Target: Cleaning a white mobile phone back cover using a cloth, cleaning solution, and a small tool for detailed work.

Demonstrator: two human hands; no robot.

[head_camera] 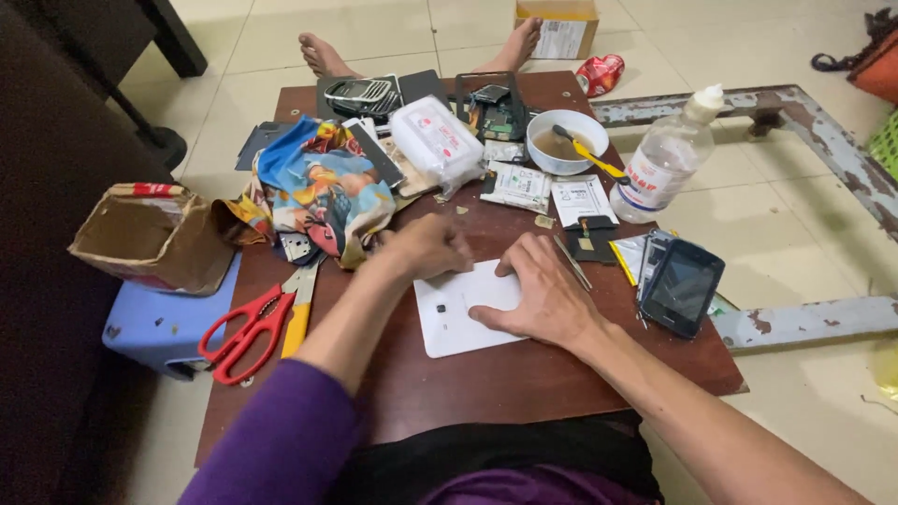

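Note:
My left hand (428, 247) is curled into a loose fist just above the top left corner of a white pad (458, 329) on the brown table (468, 383). What it holds, if anything, is hidden by the fingers. My right hand (545, 295) lies flat on the pad's right side, fingers spread, pressing it down. A tiny dark part (441, 308) sits on the pad between the hands. Thin metal tweezers (571, 261) lie just right of my right hand.
Red-handled scissors (251, 329) lie at the left edge by a colourful cloth (323, 187). Dark phones (682, 286), a clear bottle (662, 161), a white bowl (565, 140), packets and phone parts crowd the far half. A torn cardboard box (154, 234) sits on a blue stool (154, 327).

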